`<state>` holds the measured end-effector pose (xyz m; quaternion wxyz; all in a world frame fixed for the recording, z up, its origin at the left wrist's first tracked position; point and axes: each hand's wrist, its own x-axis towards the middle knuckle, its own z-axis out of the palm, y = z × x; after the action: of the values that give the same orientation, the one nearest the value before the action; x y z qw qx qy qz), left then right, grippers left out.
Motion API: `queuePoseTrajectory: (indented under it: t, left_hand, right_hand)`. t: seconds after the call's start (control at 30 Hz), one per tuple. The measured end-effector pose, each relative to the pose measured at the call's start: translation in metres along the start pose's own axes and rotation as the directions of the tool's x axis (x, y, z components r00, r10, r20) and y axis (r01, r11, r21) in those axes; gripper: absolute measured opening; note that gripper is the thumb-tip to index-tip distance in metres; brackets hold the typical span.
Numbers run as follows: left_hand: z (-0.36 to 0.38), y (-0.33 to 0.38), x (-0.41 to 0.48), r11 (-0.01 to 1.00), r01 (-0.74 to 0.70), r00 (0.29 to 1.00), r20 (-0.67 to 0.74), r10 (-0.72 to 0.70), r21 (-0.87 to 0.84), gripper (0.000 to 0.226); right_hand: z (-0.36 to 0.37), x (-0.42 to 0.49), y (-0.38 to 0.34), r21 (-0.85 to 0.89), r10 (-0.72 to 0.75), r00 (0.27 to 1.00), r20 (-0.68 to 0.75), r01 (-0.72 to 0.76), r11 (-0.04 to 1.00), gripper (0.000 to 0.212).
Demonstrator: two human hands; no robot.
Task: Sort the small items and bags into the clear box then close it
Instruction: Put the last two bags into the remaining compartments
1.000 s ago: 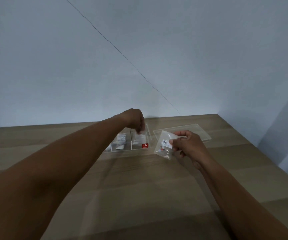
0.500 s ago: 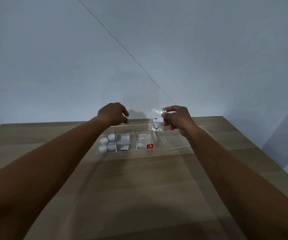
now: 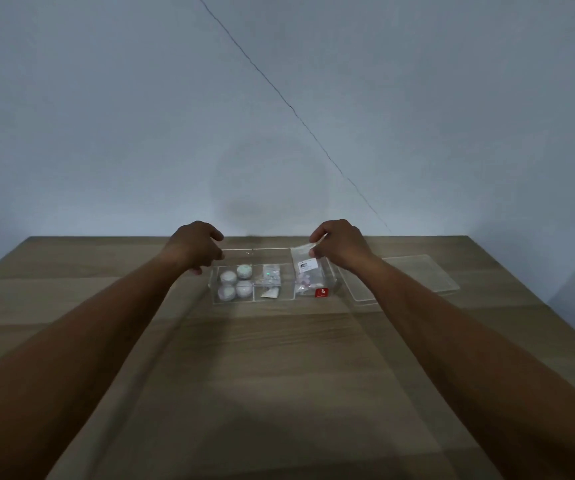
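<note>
A clear box point(image 3: 232, 301) with three compartments stands on the wooden table near the far edge. Its left compartment holds several small white round items point(image 3: 236, 283). The middle one holds small bags point(image 3: 271, 278). My right hand point(image 3: 339, 244) pinches a small clear bag point(image 3: 308, 268) by its top edge, and the bag hangs down into the right compartment above a red-labelled packet point(image 3: 321, 292). My left hand point(image 3: 196, 244) hovers at the box's back left corner with curled fingers and nothing in them. The clear lid point(image 3: 417, 277) lies flat to the right of the box.
The wooden table point(image 3: 279, 375) ends at a plain grey wall just behind the box. Its right edge runs close past the lid. My two forearms stretch over the near part of the table.
My right hand has carried the clear bag down from above the box's right end into the right compartment. My left hand has stayed near the back left corner. The camera view has shifted.
</note>
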<state>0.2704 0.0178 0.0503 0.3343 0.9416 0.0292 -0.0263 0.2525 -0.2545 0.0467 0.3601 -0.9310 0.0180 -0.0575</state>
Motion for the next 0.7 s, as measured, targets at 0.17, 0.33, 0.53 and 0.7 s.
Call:
queuePoseTrajectory:
  t: [0.17, 0.33, 0.53, 0.7]
  left_hand:
    - [0.007, -0.003, -0.002, 1.0, -0.027, 0.997, -0.067, 0.026, -0.015, 0.033]
    - [0.008, -0.002, -0.006, 1.0, -0.021, 0.996, -0.091, 0.021, -0.003, 0.03]
    - [0.007, 0.01, -0.022, 0.982, -0.097, 0.951, -0.277, 0.14, 0.165, 0.033]
    - [0.021, 0.05, -0.056, 0.941, -0.331, 0.849, -0.416, 0.327, 0.065, 0.019]
  right_hand:
    - [0.012, -0.003, 0.003, -0.164, -0.048, 0.999, -0.012, 0.046, 0.985, 0.02]
    - [0.017, -0.007, 0.007, -0.26, -0.116, 0.993, -0.033, 0.103, 0.96, 0.023]
    - [0.005, -0.017, 0.009, -0.165, -0.24, 0.962, -0.131, 0.218, 0.962, 0.014]
    - [-0.03, -0.022, 0.032, -0.065, -0.184, 0.949, -0.256, 0.173, 0.983, 0.013]
